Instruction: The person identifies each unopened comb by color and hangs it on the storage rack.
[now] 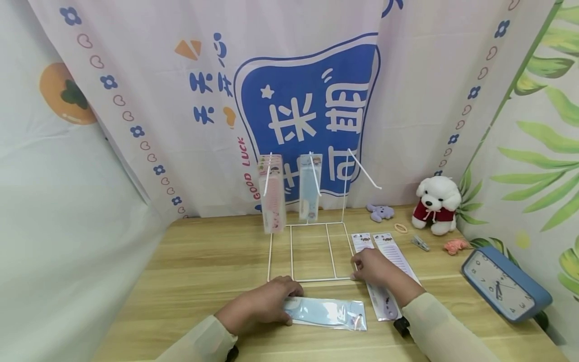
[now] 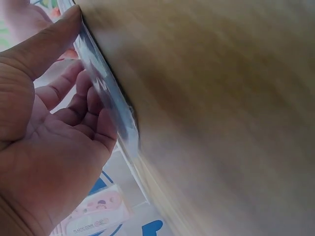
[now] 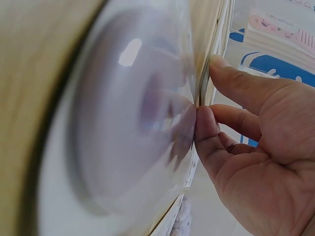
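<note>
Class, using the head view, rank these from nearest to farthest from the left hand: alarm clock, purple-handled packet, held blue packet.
From the left hand:
1. Blue packet, gripped at one end
2. Purple-handled packet, farther right
3. Alarm clock, far right

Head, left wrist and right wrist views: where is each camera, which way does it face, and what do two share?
Head: on the head, facing forward and down at the table and wire rack; left hand, right hand and sleeves show.
Left wrist: on that wrist, picture lying sideways, facing the blue packet; that hand's palm, thumb and fingers show, perhaps part of the other.
Right wrist: on that wrist, also sideways, facing past a blurred purple packet; that hand's thumb and fingers show.
Shared: both wrist views catch hanging pink packets.
</note>
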Motion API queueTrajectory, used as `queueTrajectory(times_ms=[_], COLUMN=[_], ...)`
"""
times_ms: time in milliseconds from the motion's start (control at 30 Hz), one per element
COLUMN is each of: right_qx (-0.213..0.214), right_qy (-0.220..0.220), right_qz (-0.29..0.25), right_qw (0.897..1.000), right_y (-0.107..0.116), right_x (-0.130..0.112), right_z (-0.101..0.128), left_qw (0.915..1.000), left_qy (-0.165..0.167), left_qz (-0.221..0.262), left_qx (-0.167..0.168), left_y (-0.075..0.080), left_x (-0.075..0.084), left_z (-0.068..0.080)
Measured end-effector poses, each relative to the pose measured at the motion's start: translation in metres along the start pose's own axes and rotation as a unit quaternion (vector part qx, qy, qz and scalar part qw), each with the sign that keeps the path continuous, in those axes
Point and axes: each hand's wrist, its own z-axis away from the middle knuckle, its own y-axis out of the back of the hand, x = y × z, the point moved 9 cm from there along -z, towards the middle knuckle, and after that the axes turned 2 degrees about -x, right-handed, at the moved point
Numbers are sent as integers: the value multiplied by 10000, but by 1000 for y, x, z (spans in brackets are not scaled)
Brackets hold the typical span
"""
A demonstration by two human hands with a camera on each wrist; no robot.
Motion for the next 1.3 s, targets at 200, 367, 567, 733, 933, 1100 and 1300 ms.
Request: queueTrajectory(times_ms=[200, 367, 567, 733, 933, 1100, 1300], right_qx=[-44, 14, 189, 38, 26, -13, 16], right_qy=[-34, 198, 299, 117, 86, 52, 47], right_qz=[-35, 120, 156, 44, 122, 31, 90], right_qw=[10000, 9997, 9993, 9999, 9999, 10000, 9999], right_y=[-1, 2, 4, 2, 3, 3, 3], right_x=[0, -4, -5, -1, 0, 0, -1], right_z=[0, 0, 0, 1, 0, 0, 0], left_qw=[9989, 9878, 9518, 9181, 9054, 8843, 8597], left_qy=[27, -152, -85, -190, -694, -604, -418], left_qz=[470, 1436, 2897, 3751, 3941, 4296, 4622], left_qx=[74, 584, 1003, 1267, 1420, 1730, 2135], left_y=[-2, 8, 21, 31, 38, 41, 52], left_x=[-5, -13, -25, -27, -16, -12, -8], left_z=[1, 2, 7, 9, 5, 3, 0])
